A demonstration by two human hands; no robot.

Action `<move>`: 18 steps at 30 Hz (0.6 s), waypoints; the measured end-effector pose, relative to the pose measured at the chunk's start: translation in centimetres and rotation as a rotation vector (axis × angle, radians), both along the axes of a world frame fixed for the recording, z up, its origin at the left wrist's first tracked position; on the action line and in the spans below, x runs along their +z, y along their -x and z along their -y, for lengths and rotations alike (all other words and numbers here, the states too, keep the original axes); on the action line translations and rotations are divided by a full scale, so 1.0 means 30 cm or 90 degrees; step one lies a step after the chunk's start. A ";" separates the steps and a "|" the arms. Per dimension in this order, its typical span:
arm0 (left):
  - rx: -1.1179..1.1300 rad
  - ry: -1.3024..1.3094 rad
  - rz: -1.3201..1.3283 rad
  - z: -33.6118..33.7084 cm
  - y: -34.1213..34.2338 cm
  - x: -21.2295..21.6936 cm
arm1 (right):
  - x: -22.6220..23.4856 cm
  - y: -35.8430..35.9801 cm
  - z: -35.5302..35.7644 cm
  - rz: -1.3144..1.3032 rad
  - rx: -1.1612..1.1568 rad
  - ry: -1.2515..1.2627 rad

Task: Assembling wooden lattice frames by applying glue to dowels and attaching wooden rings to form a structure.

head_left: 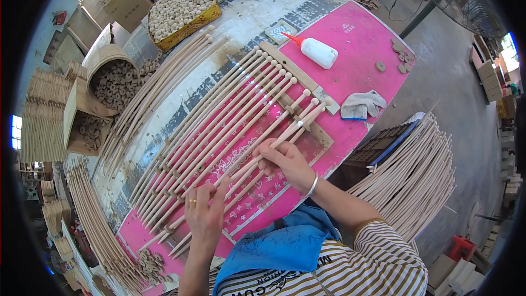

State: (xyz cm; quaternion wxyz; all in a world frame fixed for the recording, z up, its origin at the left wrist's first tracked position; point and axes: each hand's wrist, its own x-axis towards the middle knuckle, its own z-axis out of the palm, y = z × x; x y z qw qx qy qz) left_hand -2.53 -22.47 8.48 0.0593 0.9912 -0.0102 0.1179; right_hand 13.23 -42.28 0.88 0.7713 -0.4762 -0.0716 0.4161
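Note:
Many long pale wooden rods with round knobbed ends lie side by side on a pink table cover, their knobs against a flat wooden stop bar. My right hand pinches one or two rods near the lower end of the row. My left hand rests on the same rods further down, forefinger stretched along one of them, a ring on one finger. Small wooden rings are threaded on the rods near my left hand.
A white glue bottle with a red nozzle and a grey rag lie on the pink cover. A yellow crate of wooden balls and boxes of wooden rings stand at left. Loose rod bundles lie right.

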 end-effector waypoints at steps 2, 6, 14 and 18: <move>0.051 0.081 -0.017 -0.013 0.038 0.045 | -0.007 0.014 -0.011 -0.013 -0.054 -0.039; 0.177 0.104 -0.087 -0.145 0.203 0.094 | 0.005 -0.033 0.062 0.037 -0.096 0.002; 0.246 0.347 -0.174 -0.200 0.316 0.092 | 0.005 -0.044 0.109 0.030 -0.111 -0.014; 0.235 0.470 -0.205 -0.197 0.311 0.073 | 0.035 0.002 0.067 0.028 -0.062 0.009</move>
